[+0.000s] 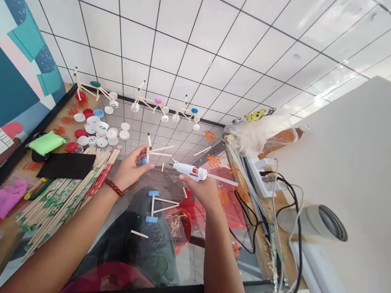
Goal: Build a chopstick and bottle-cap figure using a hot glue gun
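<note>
Between its thumb and fingers, my left hand (129,170) pinches a small wooden-stick frame (149,151) with a dark-tipped upright and a blue cap at its lower end. Two thin sticks reach from that frame toward the right. Wrapped round a white hot glue gun (189,170), my right hand (206,192) holds it with the nozzle pointing left, near the frame's stick ends. A glue stick pokes out of its back. Nearer me on the glass table lies a triangular stick frame (164,201) with two blue caps. A loose stick (139,233) lies below it.
Small stick-and-cap tricycles (156,102) stand along the tiled wall. White and red bottle caps (102,132), bundled wooden sticks (63,194), a black sheet (67,165) and coloured clay packets (3,197) lie left. At right are a power strip (265,176), cables and a tape roll (325,222).
</note>
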A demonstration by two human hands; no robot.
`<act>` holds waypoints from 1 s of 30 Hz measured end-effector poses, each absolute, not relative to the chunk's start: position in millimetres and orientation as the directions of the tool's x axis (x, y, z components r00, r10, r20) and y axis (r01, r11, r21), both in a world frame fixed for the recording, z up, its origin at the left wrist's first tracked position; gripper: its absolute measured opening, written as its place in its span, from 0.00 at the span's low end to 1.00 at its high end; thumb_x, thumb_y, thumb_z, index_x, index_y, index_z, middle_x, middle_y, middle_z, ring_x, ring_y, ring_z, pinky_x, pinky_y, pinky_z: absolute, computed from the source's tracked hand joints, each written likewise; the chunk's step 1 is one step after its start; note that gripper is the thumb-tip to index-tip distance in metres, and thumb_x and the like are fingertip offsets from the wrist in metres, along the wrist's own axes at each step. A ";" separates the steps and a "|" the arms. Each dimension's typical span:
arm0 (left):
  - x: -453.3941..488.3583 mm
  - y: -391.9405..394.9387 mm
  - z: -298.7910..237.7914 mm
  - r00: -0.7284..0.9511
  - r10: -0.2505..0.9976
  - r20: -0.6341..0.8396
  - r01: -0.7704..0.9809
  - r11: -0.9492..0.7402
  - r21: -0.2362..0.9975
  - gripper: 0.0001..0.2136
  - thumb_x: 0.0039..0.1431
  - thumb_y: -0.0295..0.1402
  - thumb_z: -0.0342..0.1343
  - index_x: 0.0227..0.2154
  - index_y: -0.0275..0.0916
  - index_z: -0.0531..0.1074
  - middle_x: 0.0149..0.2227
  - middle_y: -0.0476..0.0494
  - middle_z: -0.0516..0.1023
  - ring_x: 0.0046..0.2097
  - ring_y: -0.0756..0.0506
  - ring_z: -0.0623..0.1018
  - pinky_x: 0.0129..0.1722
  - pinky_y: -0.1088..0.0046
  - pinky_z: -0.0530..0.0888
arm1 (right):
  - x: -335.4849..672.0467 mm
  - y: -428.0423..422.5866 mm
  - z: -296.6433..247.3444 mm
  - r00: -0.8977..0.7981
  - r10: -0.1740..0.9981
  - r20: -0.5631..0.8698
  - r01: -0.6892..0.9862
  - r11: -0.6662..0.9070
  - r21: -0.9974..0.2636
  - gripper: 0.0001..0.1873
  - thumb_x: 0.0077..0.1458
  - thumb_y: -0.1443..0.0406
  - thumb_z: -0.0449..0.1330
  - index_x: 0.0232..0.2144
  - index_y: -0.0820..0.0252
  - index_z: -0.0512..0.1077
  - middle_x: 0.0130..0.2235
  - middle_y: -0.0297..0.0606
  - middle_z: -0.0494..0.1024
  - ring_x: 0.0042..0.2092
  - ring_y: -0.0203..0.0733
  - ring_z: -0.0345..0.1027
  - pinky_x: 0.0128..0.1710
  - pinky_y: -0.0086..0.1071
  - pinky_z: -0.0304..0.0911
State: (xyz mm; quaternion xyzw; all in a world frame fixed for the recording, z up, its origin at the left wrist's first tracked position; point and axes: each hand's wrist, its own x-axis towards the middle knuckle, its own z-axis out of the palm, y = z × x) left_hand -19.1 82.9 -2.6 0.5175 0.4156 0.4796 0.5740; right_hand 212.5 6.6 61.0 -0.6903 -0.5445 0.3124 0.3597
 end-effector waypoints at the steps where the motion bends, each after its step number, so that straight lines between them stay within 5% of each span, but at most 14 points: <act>1: -18.7 81.9 -4.7 0.191 0.981 0.018 -0.124 0.005 0.992 0.35 0.43 0.34 0.68 0.57 0.41 0.65 0.60 0.35 0.69 0.62 0.38 0.69 0.62 0.56 0.63 | 211.8 7.7 60.5 0.219 0.975 -0.047 0.542 -0.161 -0.825 0.19 0.43 0.52 0.67 0.35 0.60 0.80 0.33 0.38 0.82 0.34 0.45 0.74 0.34 0.34 0.65; 6: -18.2 80.2 -10.4 0.130 0.991 0.023 -0.142 -0.005 0.990 0.41 0.42 0.34 0.69 0.61 0.41 0.60 0.58 0.34 0.69 0.60 0.38 0.70 0.62 0.57 0.65 | 208.6 11.2 59.6 0.225 0.974 -0.037 0.628 -0.174 -0.758 0.20 0.43 0.51 0.68 0.34 0.58 0.80 0.33 0.39 0.82 0.35 0.47 0.75 0.35 0.34 0.65; 11: -18.6 79.7 -5.8 0.156 0.987 0.045 -0.149 -0.022 0.989 0.32 0.42 0.34 0.69 0.53 0.39 0.68 0.56 0.33 0.73 0.59 0.37 0.71 0.61 0.54 0.66 | 204.0 12.2 60.7 0.238 0.970 -0.058 0.653 -0.203 -0.730 0.20 0.44 0.50 0.67 0.35 0.57 0.80 0.34 0.39 0.83 0.38 0.50 0.75 0.38 0.37 0.65; 19: -24.4 76.6 -6.7 0.059 0.993 0.099 -0.027 -0.098 0.995 0.28 0.47 0.33 0.67 0.54 0.39 0.71 0.58 0.36 0.73 0.59 0.38 0.72 0.62 0.56 0.65 | 205.1 6.4 56.9 0.303 0.952 -0.044 0.679 -0.248 -0.691 0.23 0.43 0.47 0.67 0.34 0.57 0.80 0.31 0.37 0.81 0.36 0.49 0.74 0.37 0.36 0.64; 25: -23.4 73.9 0.4 0.106 0.994 0.018 -0.245 0.008 0.969 0.29 0.42 0.32 0.70 0.50 0.38 0.72 0.54 0.37 0.77 0.57 0.40 0.74 0.59 0.59 0.69 | 200.5 4.5 68.7 0.342 0.940 0.005 0.561 -0.200 -0.803 0.21 0.41 0.49 0.68 0.28 0.61 0.78 0.24 0.35 0.76 0.29 0.41 0.69 0.32 0.32 0.63; 30: -22.4 69.4 16.8 0.155 0.979 -0.135 -0.407 0.188 0.894 0.22 0.42 0.35 0.71 0.42 0.38 0.76 0.46 0.39 0.80 0.48 0.43 0.78 0.44 0.67 0.76 | 200.3 0.0 71.8 0.440 0.893 0.088 0.459 -0.140 -0.878 0.20 0.37 0.52 0.70 0.25 0.62 0.75 0.21 0.32 0.72 0.26 0.37 0.63 0.28 0.31 0.61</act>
